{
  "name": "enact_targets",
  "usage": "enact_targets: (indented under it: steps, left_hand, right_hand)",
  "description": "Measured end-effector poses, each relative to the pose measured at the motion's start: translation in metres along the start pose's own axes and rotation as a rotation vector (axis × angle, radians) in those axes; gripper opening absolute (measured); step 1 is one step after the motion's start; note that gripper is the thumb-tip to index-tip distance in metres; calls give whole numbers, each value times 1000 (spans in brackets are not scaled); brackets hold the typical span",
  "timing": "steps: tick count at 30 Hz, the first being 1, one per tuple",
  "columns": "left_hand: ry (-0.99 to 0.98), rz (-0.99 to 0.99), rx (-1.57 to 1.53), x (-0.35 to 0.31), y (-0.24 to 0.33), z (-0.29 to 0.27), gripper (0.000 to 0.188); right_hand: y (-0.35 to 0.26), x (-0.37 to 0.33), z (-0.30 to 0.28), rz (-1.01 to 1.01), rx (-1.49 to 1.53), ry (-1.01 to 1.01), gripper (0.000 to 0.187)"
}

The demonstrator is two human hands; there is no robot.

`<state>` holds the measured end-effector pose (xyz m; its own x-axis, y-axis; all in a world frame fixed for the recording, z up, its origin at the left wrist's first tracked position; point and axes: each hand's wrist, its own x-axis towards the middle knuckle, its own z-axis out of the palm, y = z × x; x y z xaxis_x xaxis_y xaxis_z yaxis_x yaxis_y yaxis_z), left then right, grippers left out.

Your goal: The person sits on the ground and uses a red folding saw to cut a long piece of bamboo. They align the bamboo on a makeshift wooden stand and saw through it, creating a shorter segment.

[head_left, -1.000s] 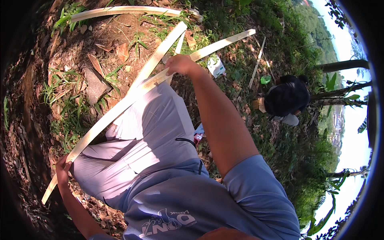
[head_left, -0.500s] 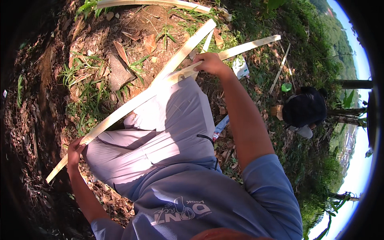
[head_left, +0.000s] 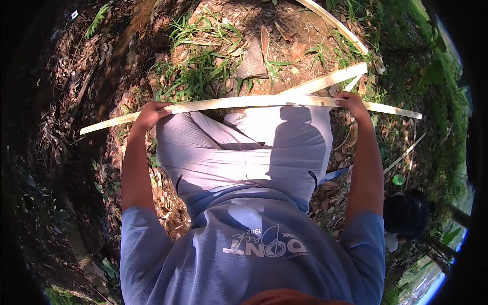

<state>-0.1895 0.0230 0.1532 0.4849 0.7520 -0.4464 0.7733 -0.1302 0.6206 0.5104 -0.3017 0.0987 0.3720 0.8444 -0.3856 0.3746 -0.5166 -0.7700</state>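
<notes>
A long, pale split strip, like bamboo or wood, (head_left: 239, 102) lies crosswise over my knees, its ends reaching past both legs. My left hand (head_left: 151, 115) is closed round it beside my left knee. Past my right knee, my right hand (head_left: 351, 104) grips the same strip, fingers wrapped over its near edge. A second pale strip (head_left: 330, 80) slants away from behind the held one toward the far right. Close by my right hand, a thinner strip (head_left: 353, 83) shows in part.
Another strip (head_left: 335, 25) lies on the ground at the far right. A flat grey stone (head_left: 252, 62) sits among grass and dry leaves ahead. To the right are a thin stick (head_left: 404, 152), a green object (head_left: 398, 180) and a dark rounded bulk (head_left: 406, 213), perhaps a bag or a person.
My view has turned, so the held strip now runs nearly level across the picture instead of slanting. Both hands still grip it, the right one farther along toward its right end.
</notes>
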Motion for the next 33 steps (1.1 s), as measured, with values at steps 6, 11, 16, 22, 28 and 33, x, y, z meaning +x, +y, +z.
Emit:
enact_targets:
  steps: [6,11,16,22,28,33]
  left_hand:
    - [-3,-22,39,1,3,-3,43]
    - [-50,-11,68,-12,31,-30,42]
    - [-167,6,-44,-13,14,-36,43]
    - [-102,-1,-110,-29,0,-14,76]
    - [115,64,191,-32,-22,-8,80]
    - [154,38,37,-32,-1,3,81]
  right_hand:
    - [6,7,-7,24,-3,-41,23]
    - [-30,-5,-26,49,-137,-86,27]
    - [-30,-29,-17,59,-184,-160,35]
    - [-16,-35,2,83,-160,-68,32]
    - [-31,-48,12,16,-221,52,34]
    - [-44,-53,11,135,-221,13,36]
